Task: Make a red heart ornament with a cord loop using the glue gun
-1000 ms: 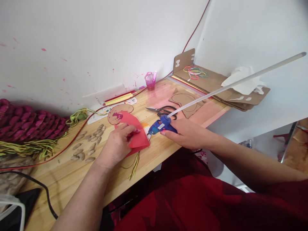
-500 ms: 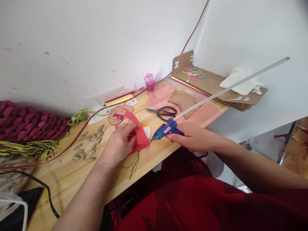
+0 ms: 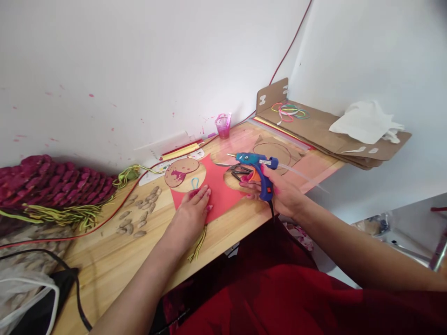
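My left hand [image 3: 192, 211] lies with its fingers stretched out on a sheet of red paper [image 3: 223, 195] with curved cut-outs. In my right hand [image 3: 288, 195] is a blue hot glue gun [image 3: 265, 184], held above the paper's right side with its nozzle pointing left. A clear glue stick [image 3: 303, 174] sticks out of its back. Black-handled scissors [image 3: 226, 165] lie partly hidden behind the gun. Beside the paper's upper left is a rounded cardboard piece [image 3: 183, 168] with magenta paint, and near my fingertips a small blue loop [image 3: 194, 182]. Yellow-green yarn strands [image 3: 198, 245] poke out below the paper.
Several peanut-like shells [image 3: 141, 204] lie left of the paper. Further left are a magenta scaly object [image 3: 56, 181] and a red cord [image 3: 118, 207]. Behind stands a pink-stained cup [image 3: 223, 126]. Cut cardboard [image 3: 274, 148] and a cardboard stack [image 3: 317, 128] with white tissue [image 3: 366, 123] lie right.
The red paper, raised and curled before, now lies flatter, and my left hand has gone from pinching it to resting on it. The glue gun has lifted and swung, its glue stick now pointing down right.
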Demonstrator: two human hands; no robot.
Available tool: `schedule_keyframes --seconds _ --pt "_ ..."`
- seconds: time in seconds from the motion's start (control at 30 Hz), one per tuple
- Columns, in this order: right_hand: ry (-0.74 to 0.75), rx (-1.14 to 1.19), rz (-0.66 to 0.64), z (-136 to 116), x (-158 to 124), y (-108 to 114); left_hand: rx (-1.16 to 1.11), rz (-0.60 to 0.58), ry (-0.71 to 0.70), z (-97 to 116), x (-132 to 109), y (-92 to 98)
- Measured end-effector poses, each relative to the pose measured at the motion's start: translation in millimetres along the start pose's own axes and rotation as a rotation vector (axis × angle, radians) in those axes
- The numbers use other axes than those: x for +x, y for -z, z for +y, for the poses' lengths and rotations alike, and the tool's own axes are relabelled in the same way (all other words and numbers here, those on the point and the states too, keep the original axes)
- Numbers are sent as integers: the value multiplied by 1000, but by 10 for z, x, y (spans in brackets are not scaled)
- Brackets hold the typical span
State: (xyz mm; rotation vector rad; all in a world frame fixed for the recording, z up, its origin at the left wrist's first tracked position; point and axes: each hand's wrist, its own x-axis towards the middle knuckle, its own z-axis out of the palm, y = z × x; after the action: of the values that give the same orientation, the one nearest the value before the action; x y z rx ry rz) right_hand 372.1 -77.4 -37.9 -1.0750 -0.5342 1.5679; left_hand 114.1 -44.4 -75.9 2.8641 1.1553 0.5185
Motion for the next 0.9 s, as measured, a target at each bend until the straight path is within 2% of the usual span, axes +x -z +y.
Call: schedule_keyframes --seconds 0.17,0.47,0.73,0.9 --pt "-23 41 -22 45 70 -52 92 -118 -7 21 46 -33" --pt "-29 48 -51 58 104 -37 29 -324 -21 78 64 161" --pt "46 46 -23 107 105 -38 -164 -436 97 208 -49 279" --pt "59 38 -35 126 113 -21 -423 -507 83 140 -80 391"
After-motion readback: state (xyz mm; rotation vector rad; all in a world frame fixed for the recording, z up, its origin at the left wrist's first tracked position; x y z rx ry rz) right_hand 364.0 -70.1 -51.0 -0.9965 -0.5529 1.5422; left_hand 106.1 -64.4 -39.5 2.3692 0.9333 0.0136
